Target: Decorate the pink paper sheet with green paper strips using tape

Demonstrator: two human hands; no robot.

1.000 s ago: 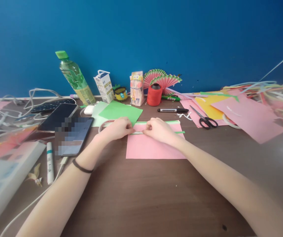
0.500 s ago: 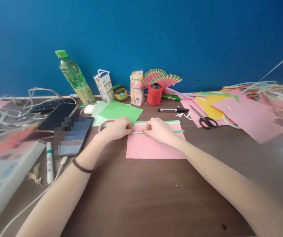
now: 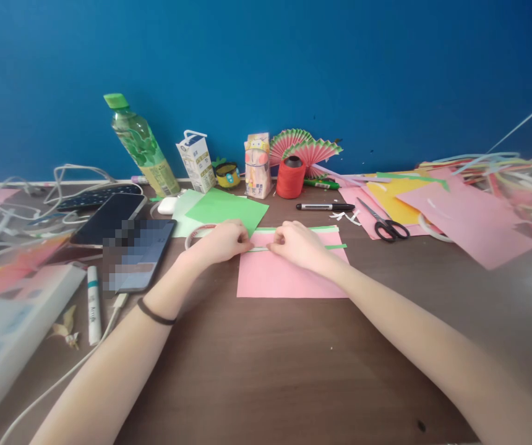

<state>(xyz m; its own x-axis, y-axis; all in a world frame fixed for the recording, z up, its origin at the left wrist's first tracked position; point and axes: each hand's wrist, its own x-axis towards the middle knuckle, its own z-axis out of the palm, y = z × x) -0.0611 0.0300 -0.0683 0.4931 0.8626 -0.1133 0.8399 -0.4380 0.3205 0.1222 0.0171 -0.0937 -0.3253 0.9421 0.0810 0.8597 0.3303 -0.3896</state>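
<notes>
A pink sheet [image 3: 289, 281] lies flat on the table in the middle, with a thin green strip [image 3: 336, 247] across its upper part, its end sticking out past the right edge. My left hand [image 3: 229, 240] is closed with its fingertips on the strip at the sheet's left side. Just to the right, my right hand [image 3: 294, 242] pinches the same strip, whose pale middle shows between the hands. A white and green edge shows along the sheet's top. A roll of tape [image 3: 192, 235] is partly hidden behind my left hand.
Behind are green paper [image 3: 229, 209], a black marker [image 3: 325, 207], a red thread spool [image 3: 291, 179], a drink carton [image 3: 257, 167] and a tilted bottle [image 3: 143, 148]. Black scissors [image 3: 391, 230] lie on coloured papers at right. Phones [image 3: 148, 253], cables and a white marker [image 3: 93, 306] lie at left.
</notes>
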